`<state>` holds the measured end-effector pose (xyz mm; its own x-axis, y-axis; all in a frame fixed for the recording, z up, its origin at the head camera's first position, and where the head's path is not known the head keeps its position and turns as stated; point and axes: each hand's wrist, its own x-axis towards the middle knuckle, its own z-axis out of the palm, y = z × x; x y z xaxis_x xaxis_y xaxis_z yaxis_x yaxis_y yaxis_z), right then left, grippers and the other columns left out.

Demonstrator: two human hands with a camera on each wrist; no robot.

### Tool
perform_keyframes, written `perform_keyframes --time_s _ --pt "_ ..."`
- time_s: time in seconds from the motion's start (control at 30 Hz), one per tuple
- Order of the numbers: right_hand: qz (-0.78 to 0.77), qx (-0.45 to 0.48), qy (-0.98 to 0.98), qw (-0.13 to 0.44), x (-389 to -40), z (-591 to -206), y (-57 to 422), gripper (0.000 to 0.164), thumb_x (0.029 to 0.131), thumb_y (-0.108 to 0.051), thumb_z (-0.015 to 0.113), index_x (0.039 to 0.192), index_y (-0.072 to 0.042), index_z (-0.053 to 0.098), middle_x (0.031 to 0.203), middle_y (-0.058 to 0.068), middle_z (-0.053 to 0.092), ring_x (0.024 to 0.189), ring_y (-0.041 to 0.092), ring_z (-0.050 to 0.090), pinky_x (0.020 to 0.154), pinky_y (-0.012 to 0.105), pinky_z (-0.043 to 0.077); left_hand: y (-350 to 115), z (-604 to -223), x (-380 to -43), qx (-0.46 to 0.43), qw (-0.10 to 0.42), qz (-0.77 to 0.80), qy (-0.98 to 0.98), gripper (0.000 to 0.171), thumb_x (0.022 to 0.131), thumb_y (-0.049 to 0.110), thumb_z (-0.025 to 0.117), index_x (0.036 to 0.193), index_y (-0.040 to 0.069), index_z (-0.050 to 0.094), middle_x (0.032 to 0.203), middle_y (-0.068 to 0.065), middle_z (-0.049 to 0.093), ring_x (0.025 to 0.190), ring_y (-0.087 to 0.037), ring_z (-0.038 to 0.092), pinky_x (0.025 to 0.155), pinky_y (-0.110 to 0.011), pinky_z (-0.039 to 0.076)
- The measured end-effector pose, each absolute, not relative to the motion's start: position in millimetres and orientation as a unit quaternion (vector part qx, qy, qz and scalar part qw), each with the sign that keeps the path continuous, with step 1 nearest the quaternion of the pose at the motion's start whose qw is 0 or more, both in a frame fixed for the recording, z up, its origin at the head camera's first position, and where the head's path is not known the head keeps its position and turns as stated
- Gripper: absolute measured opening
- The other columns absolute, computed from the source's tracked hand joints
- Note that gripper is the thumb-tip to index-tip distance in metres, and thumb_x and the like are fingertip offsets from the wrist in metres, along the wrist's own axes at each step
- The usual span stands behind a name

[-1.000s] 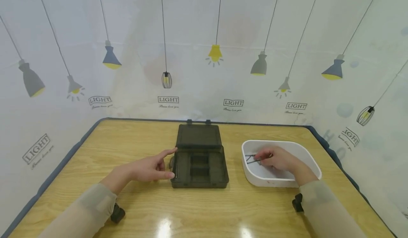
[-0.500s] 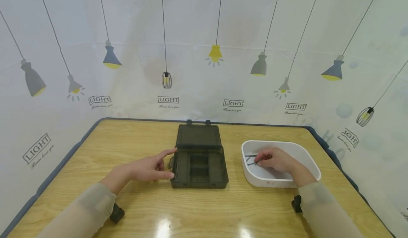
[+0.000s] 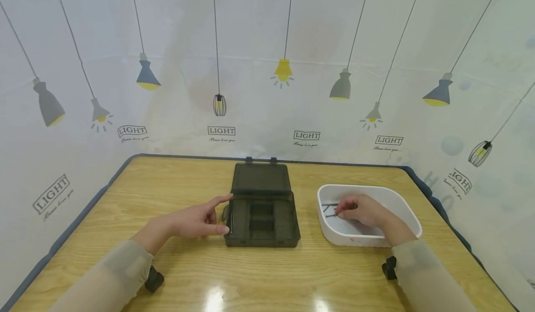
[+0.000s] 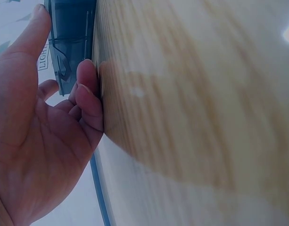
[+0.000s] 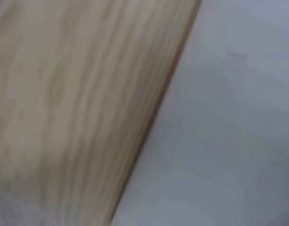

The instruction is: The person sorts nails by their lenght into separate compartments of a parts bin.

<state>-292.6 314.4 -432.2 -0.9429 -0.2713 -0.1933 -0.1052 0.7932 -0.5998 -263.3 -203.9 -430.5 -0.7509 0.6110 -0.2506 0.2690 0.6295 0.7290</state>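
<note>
A dark see-through plastic case (image 3: 262, 221) lies open on the table, its lid (image 3: 261, 177) folded back. Thin metal nails (image 3: 232, 223) lie in its left compartment. My left hand (image 3: 190, 220) touches the case's left side with index finger and thumb spread; its other fingers are bent. In the left wrist view, the thumb reaches the case (image 4: 71, 33) and the bent fingers lie by the tabletop. Inside a white tray (image 3: 368, 240), my right hand (image 3: 363, 211) pinches the end of a thin dark nail (image 3: 330, 216). Its fingertips are partly hidden.
More thin nails (image 3: 329, 204) lie at the tray's left end. The wooden table (image 3: 267, 275) has a dark blue edge, with a lamp-print curtain (image 3: 263, 112) behind. The right wrist view holds only blurred table and the tray's white wall (image 5: 219, 132).
My right fingers have drawn together at the nail inside the tray, shifting only slightly. The left hand and the case stay where they were.
</note>
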Motion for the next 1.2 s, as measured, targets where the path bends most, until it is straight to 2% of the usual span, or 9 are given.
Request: perform_keyframes --time_s 0.33,0.63,0.83,1.07,1.2 --pt "-0.302 -0.107 0.937 0.138 -294 -433 315 0.004 0.102 -0.017 0.079 0.105 -0.014 0.080 0.104 0.001 0.074 0.095 0.020 0.057 0.085 0.035 0.045 -204 -431 -264 0.256 0.246 0.348 0.868 0.101 0.104 0.053 0.074 0.179 0.030 0.010 0.097 -0.009 0.065 0.076 -0.023 0.064 0.070 -0.038 0.057" --pt "-0.310 -0.131 0.934 0.117 -294 -428 316 0.007 0.103 -0.021 0.079 0.106 -0.015 0.080 0.101 0.000 0.073 0.087 0.019 0.058 0.075 0.031 0.051 -205 -433 -265 0.254 0.247 0.353 0.866 0.101 0.104 0.053 0.075 0.178 0.033 0.010 0.098 -0.009 0.065 0.078 -0.024 0.066 0.070 -0.040 0.059" --pt "-0.318 -0.136 0.932 0.104 -289 -420 315 0.008 0.104 -0.022 0.078 0.108 -0.015 0.080 0.107 0.002 0.074 0.088 0.018 0.059 0.075 0.029 0.050 -205 -434 -266 0.253 0.244 0.353 0.867 0.100 0.104 0.053 0.075 0.178 0.034 0.011 0.098 -0.009 0.065 0.077 -0.025 0.066 0.070 -0.040 0.058" --pt "-0.367 -0.123 0.917 0.097 -282 -408 311 0.017 0.109 -0.026 0.072 0.119 -0.013 0.075 0.116 0.009 0.071 0.093 0.024 0.061 0.077 0.033 0.055 -205 -433 -266 0.253 0.242 0.347 0.870 0.100 0.104 0.053 0.075 0.178 0.033 0.011 0.098 -0.009 0.065 0.076 -0.024 0.066 0.070 -0.039 0.058" --pt "-0.405 -0.136 0.900 0.081 -275 -398 301 0.025 0.110 -0.025 0.070 0.127 -0.007 0.071 0.108 0.014 0.070 0.090 0.027 0.063 0.073 0.034 0.057 -205 -433 -266 0.253 0.243 0.348 0.869 0.100 0.104 0.053 0.074 0.178 0.033 0.011 0.099 -0.009 0.065 0.077 -0.024 0.065 0.070 -0.039 0.058"
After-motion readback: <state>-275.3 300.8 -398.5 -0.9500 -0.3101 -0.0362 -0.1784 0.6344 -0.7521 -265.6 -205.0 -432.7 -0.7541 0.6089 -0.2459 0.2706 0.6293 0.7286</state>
